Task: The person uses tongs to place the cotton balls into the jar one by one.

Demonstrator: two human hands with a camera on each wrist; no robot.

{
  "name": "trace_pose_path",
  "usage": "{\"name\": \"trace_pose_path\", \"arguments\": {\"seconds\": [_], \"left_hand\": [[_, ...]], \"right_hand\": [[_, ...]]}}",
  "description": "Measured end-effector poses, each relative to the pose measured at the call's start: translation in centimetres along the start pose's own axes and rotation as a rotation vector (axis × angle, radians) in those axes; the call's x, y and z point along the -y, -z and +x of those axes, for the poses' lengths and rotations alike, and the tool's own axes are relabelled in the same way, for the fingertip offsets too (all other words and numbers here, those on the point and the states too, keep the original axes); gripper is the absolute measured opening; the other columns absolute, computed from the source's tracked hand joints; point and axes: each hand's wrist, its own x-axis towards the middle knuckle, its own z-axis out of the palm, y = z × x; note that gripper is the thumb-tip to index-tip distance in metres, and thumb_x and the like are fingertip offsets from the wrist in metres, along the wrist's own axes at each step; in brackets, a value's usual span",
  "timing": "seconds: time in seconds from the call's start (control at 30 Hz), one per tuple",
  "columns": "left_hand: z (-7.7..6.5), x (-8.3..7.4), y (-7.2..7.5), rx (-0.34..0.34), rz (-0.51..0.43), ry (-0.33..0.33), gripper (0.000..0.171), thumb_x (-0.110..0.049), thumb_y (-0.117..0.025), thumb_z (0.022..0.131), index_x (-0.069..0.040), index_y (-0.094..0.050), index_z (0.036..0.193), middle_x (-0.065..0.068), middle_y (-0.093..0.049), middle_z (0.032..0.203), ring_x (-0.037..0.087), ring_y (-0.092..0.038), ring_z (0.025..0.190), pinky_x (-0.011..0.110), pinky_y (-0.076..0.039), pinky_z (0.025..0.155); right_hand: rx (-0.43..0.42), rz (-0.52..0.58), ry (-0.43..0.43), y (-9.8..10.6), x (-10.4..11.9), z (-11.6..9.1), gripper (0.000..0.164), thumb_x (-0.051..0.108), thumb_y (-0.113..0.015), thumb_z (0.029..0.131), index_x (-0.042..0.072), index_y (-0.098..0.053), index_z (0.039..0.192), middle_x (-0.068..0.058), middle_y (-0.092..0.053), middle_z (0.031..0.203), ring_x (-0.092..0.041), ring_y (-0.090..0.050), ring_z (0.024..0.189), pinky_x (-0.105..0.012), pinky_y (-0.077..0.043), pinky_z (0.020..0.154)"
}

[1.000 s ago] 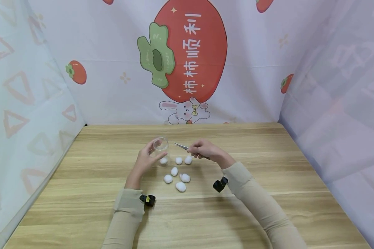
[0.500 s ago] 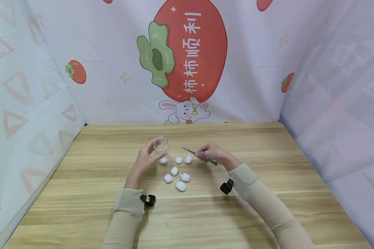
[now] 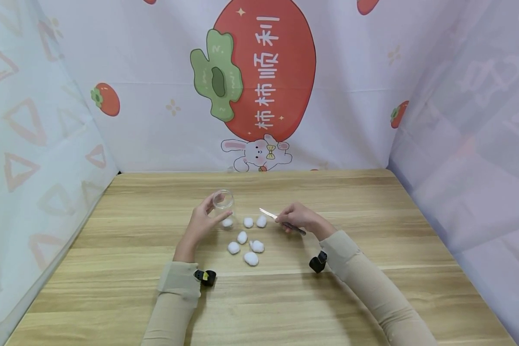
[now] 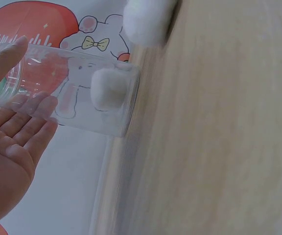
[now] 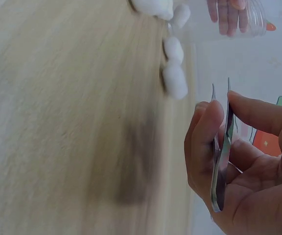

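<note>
A clear jar (image 3: 223, 204) stands upright on the table, its mouth uncovered. My left hand (image 3: 202, 223) grips it near the rim, thumb on one side and fingers on the other. Through its wall, a single white cotton ball (image 4: 108, 89) shows at the bottom. My right hand (image 3: 300, 217) pinches metal tweezers (image 5: 221, 166) between thumb and fingers, above the table. The tweezer tips stand apart with nothing between them, pointing left toward the jar. Below and left of them, a cotton ball (image 3: 261, 221) lies on the wood.
Several more loose cotton balls (image 3: 251, 259) lie scattered right of and in front of the jar. The wooden table (image 3: 350, 298) meets a printed cloth backdrop (image 3: 155, 129) at its far edge. Black wrist cameras (image 3: 317, 263) hang below both sleeves.
My right hand has moved right and slightly toward me with the tweezers, away from the jar mouth. The left hand and jar have stayed in place.
</note>
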Motion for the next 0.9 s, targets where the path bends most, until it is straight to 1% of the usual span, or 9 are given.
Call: {"name": "trace_pose_path", "arguments": {"seconds": [0.13, 0.23, 0.4, 0.57, 0.67, 0.8, 0.9], "left_hand": [[0.0, 0.1, 0.0, 0.004, 0.003, 0.021, 0.064, -0.014, -0.070, 0.088, 0.004, -0.040, 0.141, 0.028, -0.048, 0.142, 0.041, -0.043, 0.137, 0.049, -0.033, 0.121], [0.0, -0.2, 0.0, 0.004, 0.003, 0.024, 0.064, -0.014, -0.070, 0.088, 0.004, -0.040, 0.141, 0.027, -0.048, 0.142, 0.041, -0.043, 0.138, 0.049, -0.033, 0.121], [-0.2, -0.6, 0.2, 0.008, -0.008, 0.024, 0.063, -0.013, -0.070, 0.088, 0.004, -0.041, 0.141, 0.028, -0.049, 0.142, 0.040, -0.043, 0.138, 0.047, -0.033, 0.121], [0.0, -0.3, 0.1, 0.016, -0.006, 0.027, 0.063, -0.013, -0.070, 0.088, 0.005, -0.041, 0.141, 0.028, -0.048, 0.142, 0.040, -0.043, 0.138, 0.047, -0.033, 0.122], [0.3, 0.3, 0.0, 0.017, -0.015, 0.038, 0.064, -0.013, -0.070, 0.088, 0.004, -0.041, 0.141, 0.027, -0.048, 0.143, 0.039, -0.042, 0.139, 0.046, -0.032, 0.122], [1.0, 2.1, -0.3, 0.006, -0.014, 0.040, 0.067, -0.018, -0.072, 0.086, 0.000, -0.041, 0.142, 0.024, -0.049, 0.144, 0.038, -0.043, 0.139, 0.046, -0.033, 0.122], [1.3, 3.2, -0.4, -0.006, -0.010, 0.035, 0.069, -0.023, -0.074, 0.085, -0.004, -0.042, 0.143, 0.021, -0.050, 0.144, 0.036, -0.044, 0.139, 0.045, -0.034, 0.121]], "right_hand": [[0.032, 0.029, -0.040, 0.2, -0.7, -0.2, 0.029, 0.012, -0.054, 0.097, -0.012, -0.065, 0.109, 0.001, -0.062, 0.068, -0.005, -0.056, 0.058, -0.014, -0.050, 0.054], [0.038, 0.035, -0.052, 0.4, -1.1, -0.2, 0.029, 0.015, -0.053, 0.098, -0.010, -0.065, 0.107, 0.002, -0.062, 0.068, -0.004, -0.054, 0.056, -0.013, -0.048, 0.052], [0.009, 0.031, -0.080, 0.5, -1.8, -0.1, 0.029, 0.021, -0.055, 0.097, -0.005, -0.067, 0.099, 0.002, -0.060, 0.067, -0.004, -0.048, 0.052, -0.014, -0.042, 0.048], [-0.013, 0.013, -0.094, 0.5, -2.4, 0.1, 0.028, 0.022, -0.057, 0.097, -0.003, -0.069, 0.096, 0.004, -0.059, 0.065, -0.004, -0.047, 0.052, -0.014, -0.041, 0.048], [-0.018, 0.014, -0.096, 0.6, -2.5, 0.0, 0.027, 0.022, -0.056, 0.097, -0.002, -0.068, 0.094, 0.004, -0.058, 0.064, -0.004, -0.047, 0.052, -0.014, -0.041, 0.047], [-0.025, 0.008, -0.096, 0.7, -2.6, 0.0, 0.027, 0.022, -0.057, 0.096, -0.003, -0.068, 0.092, 0.004, -0.059, 0.064, -0.004, -0.047, 0.051, -0.014, -0.040, 0.047], [-0.018, -0.003, -0.099, 0.8, -2.7, 0.0, 0.027, 0.021, -0.057, 0.096, -0.004, -0.069, 0.095, 0.004, -0.059, 0.063, -0.003, -0.046, 0.050, -0.013, -0.040, 0.046]]}}
